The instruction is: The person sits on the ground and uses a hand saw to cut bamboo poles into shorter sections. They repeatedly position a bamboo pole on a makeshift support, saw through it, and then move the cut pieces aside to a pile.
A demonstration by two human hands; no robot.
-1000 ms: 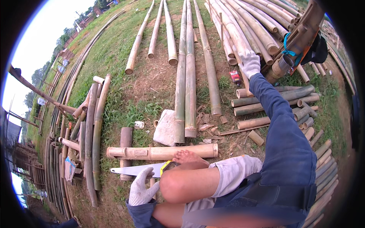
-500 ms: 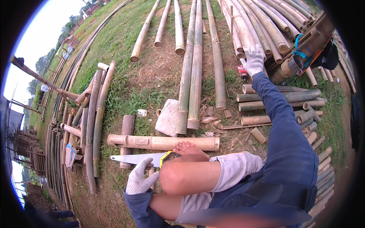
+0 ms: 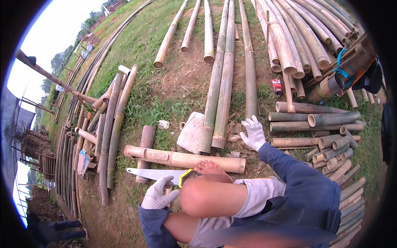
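Note:
My left hand [image 3: 157, 195], in a white knit glove, is beside my bent knee, thumb and fingers apart and curved. Just beyond it lies a handsaw with a pale blade [image 3: 155, 172] and a yellow-and-black handle [image 3: 188, 177], partly behind my knee. My right hand [image 3: 254, 134], gloved too, hovers with spread fingers near the close end of a long bamboo pole [image 3: 250, 95]; whether it touches is unclear. My bare foot [image 3: 211, 168] rests against a cut bamboo length [image 3: 186, 158], which lies across a shorter, darker bamboo piece [image 3: 145, 144].
A pale stone block [image 3: 191, 134] lies beside long green poles [image 3: 223, 99]. Stacked bamboo poles [image 3: 306, 45] fill the far right, with a red packet [image 3: 276, 86] below them. Short cut pieces [image 3: 331, 120] lie at right; more poles [image 3: 111, 136] lean at left. Another person's legs [image 3: 62, 229] show lower left.
My right hand has drawn back from the pole ends at far right to near the bamboo by my foot. My left hand stays by the saw. The view has shifted slightly.

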